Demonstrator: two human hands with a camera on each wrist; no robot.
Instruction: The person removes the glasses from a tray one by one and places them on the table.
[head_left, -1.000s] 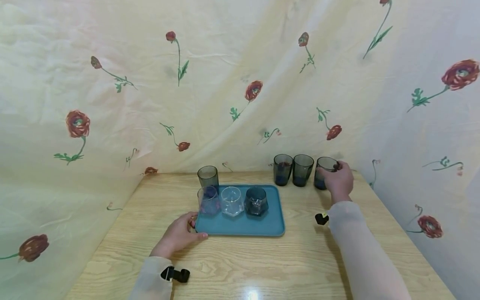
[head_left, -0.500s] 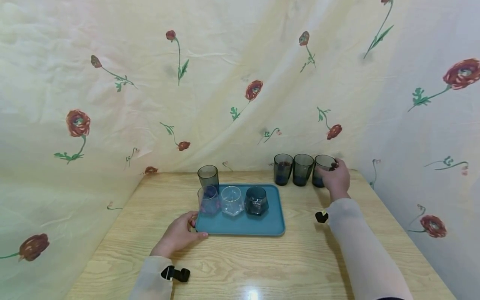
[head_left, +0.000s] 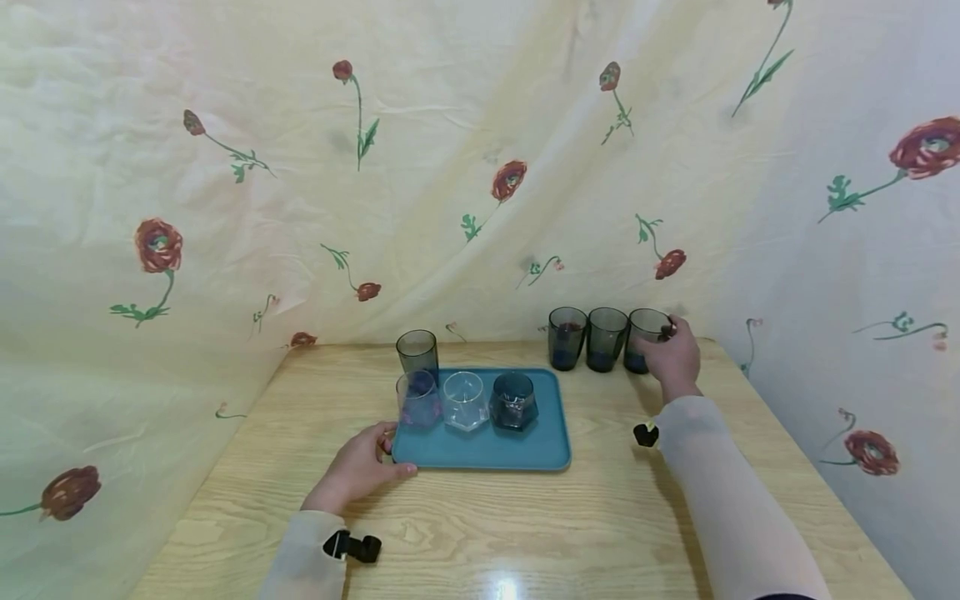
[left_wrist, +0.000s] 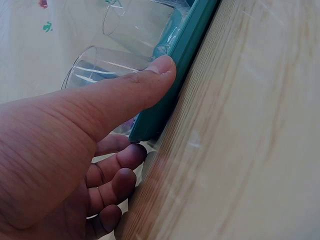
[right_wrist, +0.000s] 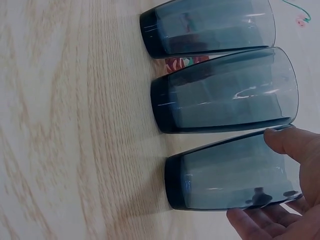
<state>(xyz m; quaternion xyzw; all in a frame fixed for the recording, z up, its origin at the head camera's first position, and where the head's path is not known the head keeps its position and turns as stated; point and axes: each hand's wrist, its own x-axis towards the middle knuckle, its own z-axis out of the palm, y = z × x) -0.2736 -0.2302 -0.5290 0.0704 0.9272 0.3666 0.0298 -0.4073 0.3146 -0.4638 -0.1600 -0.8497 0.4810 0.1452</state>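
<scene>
My right hand grips the rightmost dark tall glass near its rim, thumb on one side and fingers round the other. That glass stands upright beside the middle dark glass, their rims close together. At the blue tray's front left corner, my left hand holds the edge, its thumb along the front rim and the fingers curled at the side. On the tray stand a pinkish clear glass, a clear glass and a dark short glass.
Another dark tall glass stands behind the tray's back left corner. The leftmost glass of the right-hand row is by the flowered cloth that hangs at the table's back edge. Wooden tabletop lies in front of the tray.
My right hand has shifted the rightmost tall glass a little to the left, closer to the middle one. The left hand and the tray have stayed in place.
</scene>
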